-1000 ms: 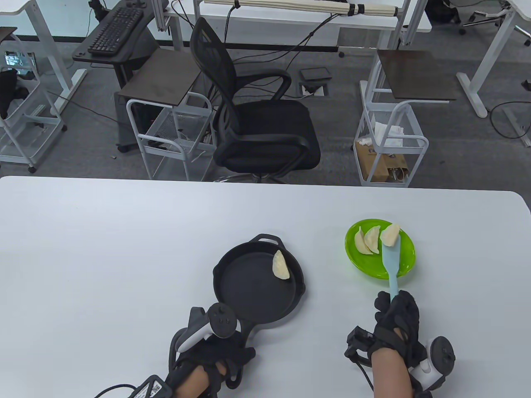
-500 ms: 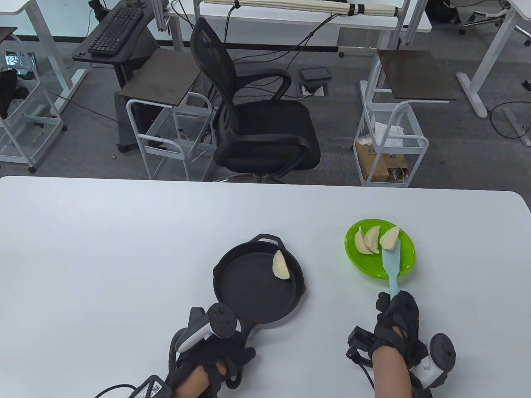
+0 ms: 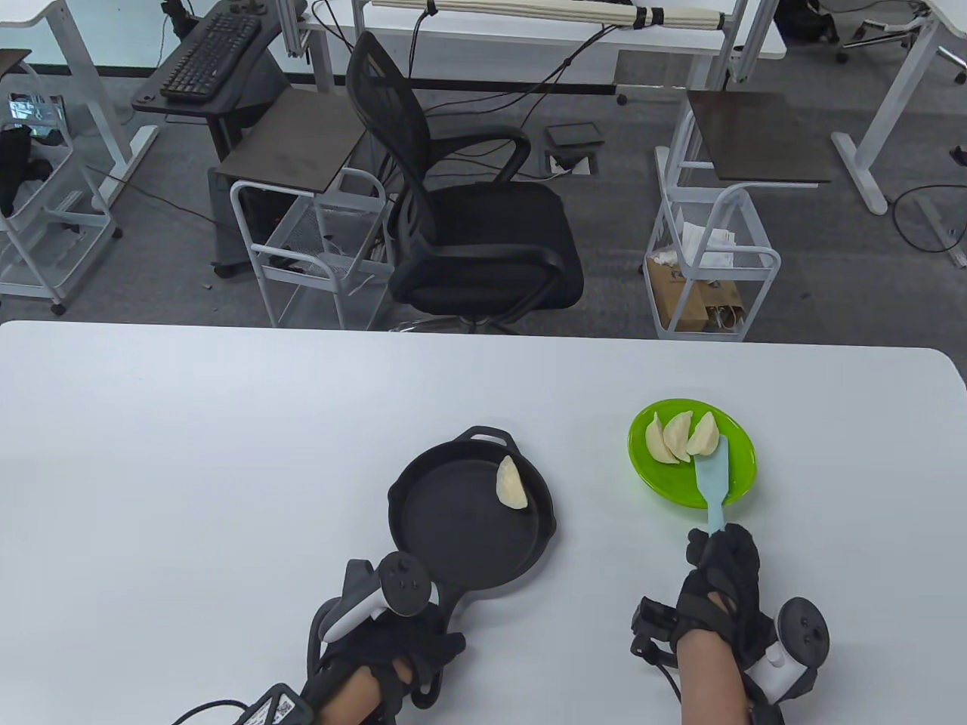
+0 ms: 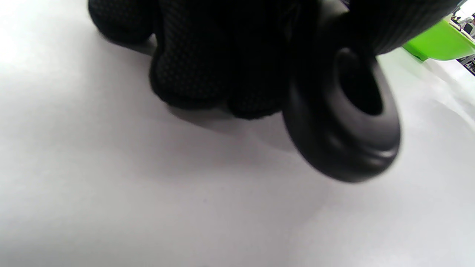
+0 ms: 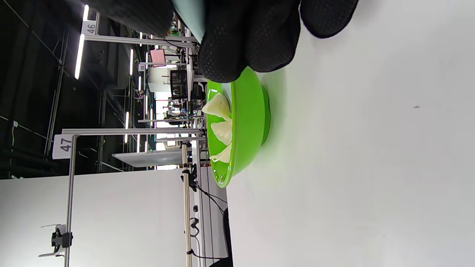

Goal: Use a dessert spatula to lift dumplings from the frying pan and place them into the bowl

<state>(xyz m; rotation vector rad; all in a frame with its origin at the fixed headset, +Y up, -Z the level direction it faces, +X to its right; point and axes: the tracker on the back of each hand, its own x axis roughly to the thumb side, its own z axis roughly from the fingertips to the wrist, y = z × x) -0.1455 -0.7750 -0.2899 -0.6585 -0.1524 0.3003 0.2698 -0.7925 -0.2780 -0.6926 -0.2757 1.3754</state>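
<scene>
A black frying pan [image 3: 453, 529] sits near the table's front with one dumpling [image 3: 511, 484] at its right rim. My left hand [image 3: 393, 642] grips the pan's handle [image 4: 345, 122], whose ring end shows under the gloved fingers in the left wrist view. To the right, the green bowl [image 3: 736, 483] [image 5: 245, 126] holds three dumplings [image 3: 680, 439] [image 5: 220, 129]. My right hand [image 3: 721, 578] grips the handle of the light blue dessert spatula [image 3: 714, 479]. Its bare blade lies in the bowl just right of the dumplings.
The white table [image 3: 189, 453] spreads wide to the left and behind the pan and bowl. Beyond its far edge stand a black office chair [image 3: 461, 219] and white wire carts [image 3: 710, 264].
The third dumpling slid off the spatula blade into the bowl beside the other two. The spatula and my right hand drew back slightly toward me. The left hand and pan stayed still.
</scene>
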